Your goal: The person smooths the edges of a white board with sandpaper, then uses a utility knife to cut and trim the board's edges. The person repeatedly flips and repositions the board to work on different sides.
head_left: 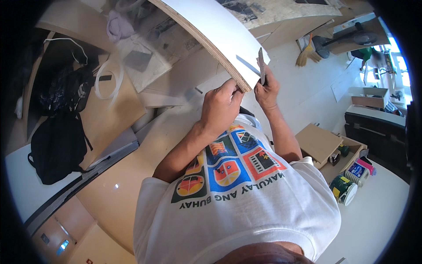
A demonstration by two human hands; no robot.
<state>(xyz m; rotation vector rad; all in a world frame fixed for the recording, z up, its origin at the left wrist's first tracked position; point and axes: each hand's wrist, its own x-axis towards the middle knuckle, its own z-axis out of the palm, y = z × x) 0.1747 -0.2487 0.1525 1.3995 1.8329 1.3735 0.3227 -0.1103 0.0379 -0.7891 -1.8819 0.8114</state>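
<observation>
A white-faced board (220, 35) with a raw plywood edge reaches away from me, its near corner close to my body. My left hand (222, 105) is closed at that corner, the fingers curled against the edge; the fingertips are partly hidden. Just right of the corner, my right hand (268, 90) is closed around a flat, narrow metal blade (262, 64) that points up and away. The blade's kind is not clear. Its dark shadow falls across the white face. The grip end is hidden in my fingers.
At left, a black backpack (57, 147) and a white coiled strip (109, 79) lie on boards. An open wooden box (351, 147) with cans and bottles stands at right. Farther back are a straw broom (308, 55) and a dark fan (321, 47). A cluttered worktable (277, 20) lies beyond the board.
</observation>
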